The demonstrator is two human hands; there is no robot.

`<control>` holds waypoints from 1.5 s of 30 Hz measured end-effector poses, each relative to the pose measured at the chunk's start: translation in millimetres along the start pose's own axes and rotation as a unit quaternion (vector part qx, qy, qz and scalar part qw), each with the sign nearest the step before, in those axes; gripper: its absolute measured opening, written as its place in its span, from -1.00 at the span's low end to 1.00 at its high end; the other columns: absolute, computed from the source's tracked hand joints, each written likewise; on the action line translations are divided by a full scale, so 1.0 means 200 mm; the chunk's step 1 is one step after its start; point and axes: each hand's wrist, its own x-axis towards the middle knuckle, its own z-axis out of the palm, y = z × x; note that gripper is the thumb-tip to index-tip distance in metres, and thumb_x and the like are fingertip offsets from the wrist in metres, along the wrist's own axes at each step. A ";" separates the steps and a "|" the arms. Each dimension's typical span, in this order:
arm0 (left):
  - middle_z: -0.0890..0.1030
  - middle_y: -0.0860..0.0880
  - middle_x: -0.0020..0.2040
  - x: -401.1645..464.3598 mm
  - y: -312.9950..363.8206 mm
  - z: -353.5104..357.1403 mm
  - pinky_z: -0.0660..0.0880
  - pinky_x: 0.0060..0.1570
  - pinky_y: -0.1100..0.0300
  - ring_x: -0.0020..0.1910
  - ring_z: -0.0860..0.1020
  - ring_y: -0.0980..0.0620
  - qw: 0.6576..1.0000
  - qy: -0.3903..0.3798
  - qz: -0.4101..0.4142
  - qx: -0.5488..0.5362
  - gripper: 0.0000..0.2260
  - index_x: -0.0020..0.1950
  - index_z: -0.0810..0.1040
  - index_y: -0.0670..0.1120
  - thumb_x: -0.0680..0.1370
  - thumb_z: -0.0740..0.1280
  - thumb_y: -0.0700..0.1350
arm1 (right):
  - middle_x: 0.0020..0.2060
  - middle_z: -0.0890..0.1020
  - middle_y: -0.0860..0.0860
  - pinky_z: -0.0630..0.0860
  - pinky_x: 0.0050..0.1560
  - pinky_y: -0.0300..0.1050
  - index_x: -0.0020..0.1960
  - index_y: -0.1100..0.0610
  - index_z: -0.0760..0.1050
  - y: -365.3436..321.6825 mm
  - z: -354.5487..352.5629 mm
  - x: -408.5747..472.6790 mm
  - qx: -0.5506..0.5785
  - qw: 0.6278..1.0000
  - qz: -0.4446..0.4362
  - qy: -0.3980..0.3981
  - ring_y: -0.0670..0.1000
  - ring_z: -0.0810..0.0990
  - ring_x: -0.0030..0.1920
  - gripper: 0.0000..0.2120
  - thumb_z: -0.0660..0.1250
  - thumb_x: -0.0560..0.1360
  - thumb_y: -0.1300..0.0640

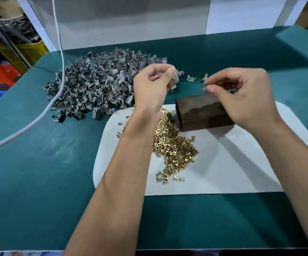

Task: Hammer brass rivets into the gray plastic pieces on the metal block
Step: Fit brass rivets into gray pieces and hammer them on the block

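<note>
Fingers of my left hand point(150, 84) pinched a gray plastic piece point(175, 78) above the counter point(38, 163), just right of the big pile of gray pieces point(97, 84). My right hand point(241, 95) was curled over the far edge of the metal block point(201, 111), thumb and forefinger pinched together; on what, I could not tell, perhaps a rivet. The block stood on the white mat point(232, 172), touching the heap of brass rivets point(171, 143). No hammer was in view. I judged it best to seat the rivet squarely in the piece's hole before laying it flat on the block.
</note>
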 end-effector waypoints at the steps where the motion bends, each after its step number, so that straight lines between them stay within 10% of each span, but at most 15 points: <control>1: 0.67 -0.20 -0.11 0.01 -0.01 0.00 0.56 -0.17 0.29 -0.32 0.58 0.13 1.000 -0.006 -0.010 -0.017 -0.93 -0.04 0.63 -0.20 0.58 0.41 -0.34 | -0.15 0.73 -0.09 0.64 0.01 -0.15 -0.03 0.06 0.70 0.01 0.00 -0.01 0.001 1.000 0.003 0.009 -0.08 0.72 -0.12 -0.87 0.49 0.49 0.26; 29: 0.73 -0.25 -0.11 -0.03 -0.13 0.03 0.66 -0.12 0.16 -0.24 0.71 -0.07 0.995 -0.050 0.082 0.004 -0.93 -0.06 0.68 -0.26 0.52 0.46 -0.39 | 0.16 0.50 0.10 0.40 0.19 -0.16 0.09 0.12 0.57 0.12 0.01 0.02 -0.137 0.982 0.123 0.041 -0.03 0.47 0.02 -0.89 0.29 0.65 0.15; 45: 0.73 -0.24 -0.14 -0.08 -0.14 0.09 0.68 -0.01 0.07 -0.20 0.72 -0.07 0.990 -0.101 0.080 0.049 -0.91 -0.01 0.70 -0.32 0.50 0.46 -0.40 | -0.08 0.64 0.04 0.51 0.10 0.14 -0.01 0.16 0.63 0.01 0.07 -0.04 -0.096 0.995 -0.018 0.034 0.11 0.57 0.00 -0.94 0.38 0.57 0.20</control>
